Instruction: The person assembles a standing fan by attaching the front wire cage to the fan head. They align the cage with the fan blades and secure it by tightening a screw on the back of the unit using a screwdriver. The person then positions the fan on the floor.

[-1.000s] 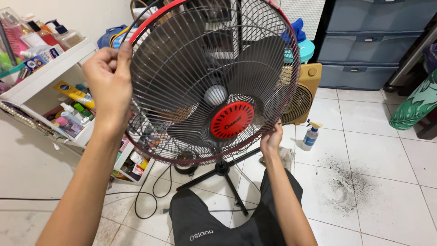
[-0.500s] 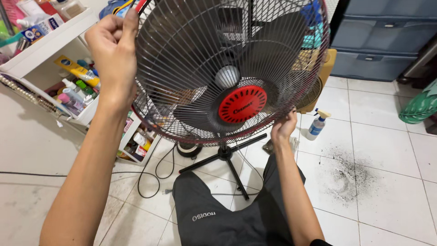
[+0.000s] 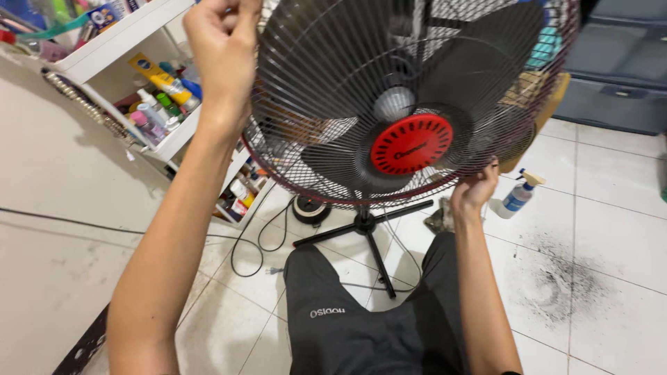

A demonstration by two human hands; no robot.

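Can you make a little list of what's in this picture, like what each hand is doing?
left hand: grips the top rim of the fan grille
right hand: grips the grille's lower rim
hub: red, round, in the grille's middle
blades: dark, behind the wires
stand: black legs on the floor
spray bottle: on the tiles beside the right hand
dust patch: dark, on the tiles
shelf: white, full of bottles

White tiled floor [image 3: 611, 180] with spray bottle [image 3: 515, 196], dust patch [image 3: 563, 281], fan stand [image 3: 368, 229].
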